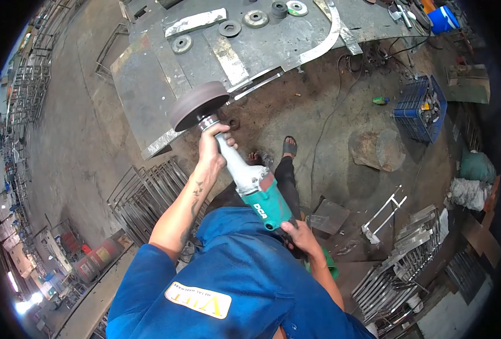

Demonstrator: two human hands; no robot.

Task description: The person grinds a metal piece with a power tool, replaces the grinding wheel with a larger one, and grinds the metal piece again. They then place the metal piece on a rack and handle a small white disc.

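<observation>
Workbench (140, 93) cut off, hands (209, 147) partly hiding grinder (261, 198)

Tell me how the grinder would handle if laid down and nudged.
The grinder is likely stiff, its housing and long neck looking hard. It's probably nose-heavy, given the thick wheel at its end. That round wheel could let it roll.

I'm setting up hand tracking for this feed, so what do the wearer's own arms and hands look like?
Both the left hand and right hand are ungloved. The left sleeve is blue and short, leaving the left forearm bare, with dark tattoo-like markings. The right sleeve is blue too; I make out no markings below it.
</observation>
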